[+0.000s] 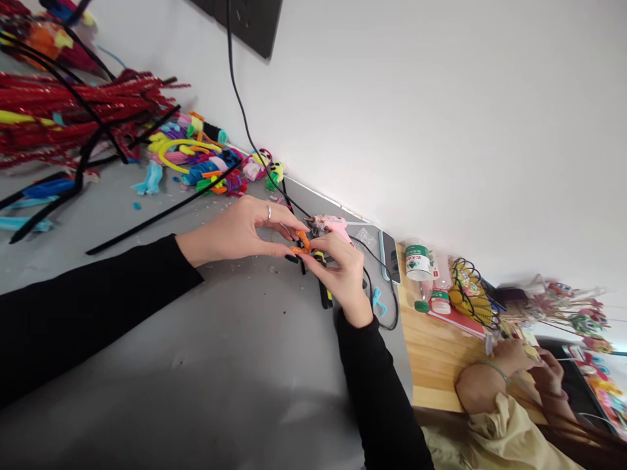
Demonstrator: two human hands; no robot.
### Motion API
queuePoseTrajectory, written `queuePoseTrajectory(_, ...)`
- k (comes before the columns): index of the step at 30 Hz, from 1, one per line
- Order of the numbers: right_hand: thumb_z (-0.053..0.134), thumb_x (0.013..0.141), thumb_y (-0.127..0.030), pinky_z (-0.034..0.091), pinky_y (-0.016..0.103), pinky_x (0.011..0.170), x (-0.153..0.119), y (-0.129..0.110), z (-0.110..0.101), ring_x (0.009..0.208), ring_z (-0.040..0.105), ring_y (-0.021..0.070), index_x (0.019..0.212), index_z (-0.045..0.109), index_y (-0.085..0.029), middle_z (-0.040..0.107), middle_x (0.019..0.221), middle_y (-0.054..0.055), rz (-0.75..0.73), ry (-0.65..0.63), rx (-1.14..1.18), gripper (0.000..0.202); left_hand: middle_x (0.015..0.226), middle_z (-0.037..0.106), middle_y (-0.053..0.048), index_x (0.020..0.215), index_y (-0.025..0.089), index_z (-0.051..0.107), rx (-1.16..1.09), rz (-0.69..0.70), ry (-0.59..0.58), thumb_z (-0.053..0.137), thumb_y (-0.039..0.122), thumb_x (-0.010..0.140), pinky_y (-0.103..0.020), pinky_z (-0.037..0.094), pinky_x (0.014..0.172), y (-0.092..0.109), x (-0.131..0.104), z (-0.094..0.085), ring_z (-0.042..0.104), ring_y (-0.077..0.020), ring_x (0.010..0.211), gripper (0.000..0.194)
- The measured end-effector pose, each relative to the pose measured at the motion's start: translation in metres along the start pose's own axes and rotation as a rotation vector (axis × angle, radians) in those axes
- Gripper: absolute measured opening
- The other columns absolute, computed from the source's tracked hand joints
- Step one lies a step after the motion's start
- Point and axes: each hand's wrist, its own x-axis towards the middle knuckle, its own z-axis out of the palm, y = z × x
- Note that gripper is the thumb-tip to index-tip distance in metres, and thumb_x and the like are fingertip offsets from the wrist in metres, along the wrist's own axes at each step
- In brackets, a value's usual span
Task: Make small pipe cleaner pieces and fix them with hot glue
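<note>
Between my two hands is a short orange piece of pipe cleaner (pixel 303 240), bent, with its ends at the fingertips. My left hand (pixel 245 228), a ring on one finger, pinches it from the left. From the right, my right hand (pixel 343 267) grips it between thumb and fingers. Just behind the fingers lies a pink hot glue gun (pixel 334 226) with its cord. Partly hidden under my right hand is a black and yellow tool (pixel 323 287), its kind unclear. A light blue scrap (pixel 379 301) lies right of that hand.
Red tinsel pipe cleaners (pixel 73 111) and a heap of colourful pipe-cleaner figures (pixel 206 160) lie at left. A black pipe cleaner (pixel 161 219) crosses the grey mat (pixel 235 365). At right are a phone (pixel 390 256), bottles (pixel 419 271) and a co-worker's hands (pixel 519 365).
</note>
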Motion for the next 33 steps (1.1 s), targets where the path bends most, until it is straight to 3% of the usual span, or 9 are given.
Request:
queuePoseTrajectory(15, 0.069, 0.101, -0.030, 0.057, 0.036, 0.077, -0.0009, 0.0022, 0.0008, 0.081, 0.070, 0.0180, 0.098, 0.073, -0.022, 0.077, 0.087, 0.005, 0.003, -0.038, 0.021, 0.009, 0.100, 0.082, -0.008, 0.104, 0.017, 0.082, 0.165, 0.044, 0.042, 0.073, 0.029, 0.095, -0.023, 0.063, 0.080, 0.0042, 0.0001, 0.0025, 0.077, -0.0188, 0.087, 0.018)
queuePoseTrajectory(27, 0.076, 0.096, -0.039, 0.057, 0.038, 0.083, 0.0013, 0.0013, -0.0032, 0.088, 0.071, 0.0207, 0.104, 0.074, -0.023, 0.079, 0.095, 0.006, 0.017, -0.031, -0.043, 0.018, 0.102, 0.083, -0.008, 0.102, 0.018, 0.082, 0.236, 0.026, 0.079, 0.069, 0.026, 0.095, -0.025, 0.062, 0.086, 0.0035, -0.0012, 0.0022, 0.078, -0.0191, 0.091, 0.018)
queuePoseTrajectory(33, 0.070, 0.101, -0.030, 0.058, 0.040, 0.082, 0.0006, 0.0024, 0.0008, 0.086, 0.071, 0.0203, 0.100, 0.073, -0.024, 0.079, 0.092, 0.006, -0.001, -0.043, -0.040, 0.007, 0.099, 0.083, -0.007, 0.100, 0.019, 0.083, 0.223, 0.028, 0.078, 0.071, 0.030, 0.094, -0.025, 0.063, 0.080, 0.0025, -0.0006, 0.0021, 0.077, -0.0202, 0.086, 0.017)
